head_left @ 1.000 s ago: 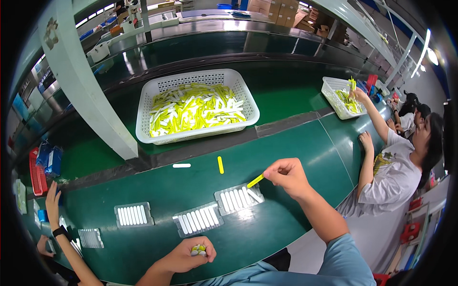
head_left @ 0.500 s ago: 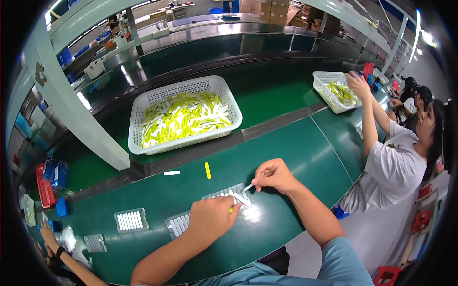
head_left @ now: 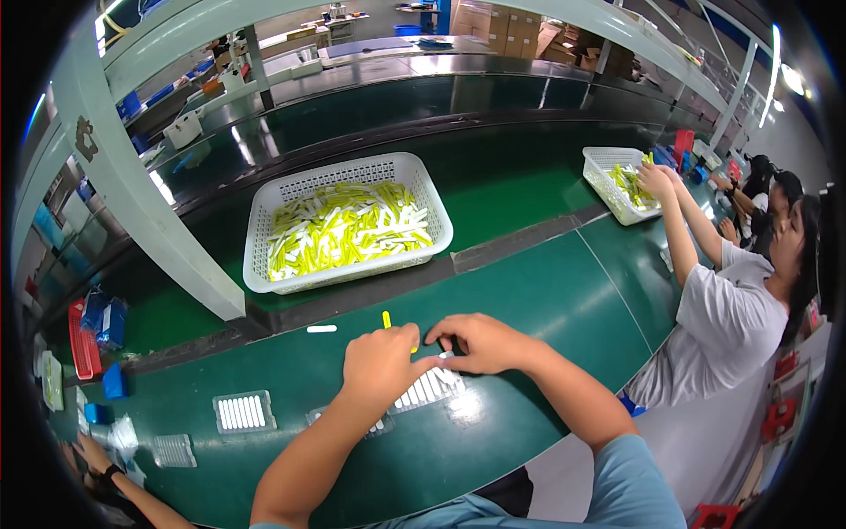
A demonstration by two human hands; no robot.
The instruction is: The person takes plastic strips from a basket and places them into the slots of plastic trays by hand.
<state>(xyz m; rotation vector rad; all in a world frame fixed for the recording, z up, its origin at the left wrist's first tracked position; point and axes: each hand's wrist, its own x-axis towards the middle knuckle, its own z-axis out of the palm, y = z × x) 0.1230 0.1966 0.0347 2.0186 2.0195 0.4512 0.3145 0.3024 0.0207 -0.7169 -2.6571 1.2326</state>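
My left hand (head_left: 379, 363) is closed above a clear plastic tray (head_left: 458, 384), and a yellow stick (head_left: 415, 347) shows at its fingers. My right hand (head_left: 485, 342) bends its fingers down at the far edge of this tray; its thumb presses near a white tip, and what the fingertips hold is hidden. White sticks (head_left: 426, 388) lie side by side in the tray. Under my left forearm a second clear tray (head_left: 381, 429) is partly covered. Just beyond my left hand lies another yellow stick (head_left: 386, 318), with a loose white stick (head_left: 322, 329) to its left.
A white basket (head_left: 256, 242) of yellow and white sticks stands beyond my hands. Farther left are a filled tray (head_left: 244, 412) and another clear tray (head_left: 174, 450). A co-worker (head_left: 723, 309) reaches into a smaller basket (head_left: 599, 181) at right; another person's hand (head_left: 92, 454) is at lower left.
Both hands have come together over the tray. My left hand has moved up and away from me; the right has shifted left, and the white stick it pinched is now mostly hidden.
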